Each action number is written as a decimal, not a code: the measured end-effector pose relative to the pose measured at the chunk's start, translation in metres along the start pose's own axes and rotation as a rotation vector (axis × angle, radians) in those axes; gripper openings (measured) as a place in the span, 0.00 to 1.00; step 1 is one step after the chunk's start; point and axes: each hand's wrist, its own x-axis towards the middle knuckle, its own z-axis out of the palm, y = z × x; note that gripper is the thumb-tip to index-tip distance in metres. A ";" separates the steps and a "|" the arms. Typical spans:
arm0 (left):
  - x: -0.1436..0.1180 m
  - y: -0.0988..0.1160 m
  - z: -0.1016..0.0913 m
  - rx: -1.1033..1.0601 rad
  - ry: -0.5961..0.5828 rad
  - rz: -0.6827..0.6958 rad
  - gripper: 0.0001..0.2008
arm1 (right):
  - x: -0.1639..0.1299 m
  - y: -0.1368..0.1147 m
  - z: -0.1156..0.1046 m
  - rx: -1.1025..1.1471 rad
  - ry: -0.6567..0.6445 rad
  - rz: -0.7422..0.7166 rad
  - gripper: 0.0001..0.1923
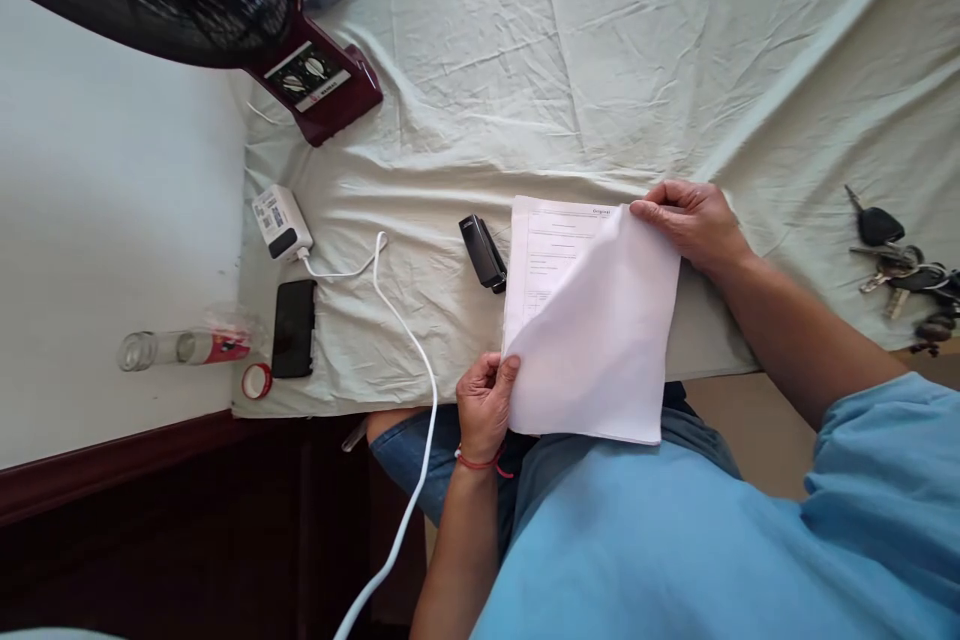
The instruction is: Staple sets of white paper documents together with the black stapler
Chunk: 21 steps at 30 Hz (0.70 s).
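Observation:
A stack of white paper sheets (600, 350) lies partly over the front edge of the bed or table, close to my body. Its top sheet is folded over diagonally, and a printed page shows at the upper left. My left hand (484, 405) pinches the left edge of the stack between thumb and fingers. With thumb and fingers closed, my right hand (690, 220) grips the upper right corner of the sheet. A black stapler (483, 252) rests on the cloth just left of the papers, touched by neither hand.
On the left are a dark red fan (330, 90), a white adapter (280, 223) with a white cable (409, 330), a black phone (293, 328), a glass bottle (184, 347) and a red-rimmed ring (256, 381). Keys (900, 265) lie at the right on the pale green cloth (480, 70).

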 end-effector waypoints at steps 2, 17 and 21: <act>0.001 0.000 -0.002 -0.020 0.057 -0.005 0.32 | 0.000 0.000 -0.001 -0.051 -0.039 0.003 0.18; 0.003 -0.004 0.001 0.043 0.027 0.043 0.28 | 0.001 0.000 -0.004 -0.056 -0.140 0.027 0.25; 0.006 0.004 0.000 0.114 -0.042 0.029 0.26 | 0.001 0.003 -0.002 -0.006 -0.132 0.045 0.23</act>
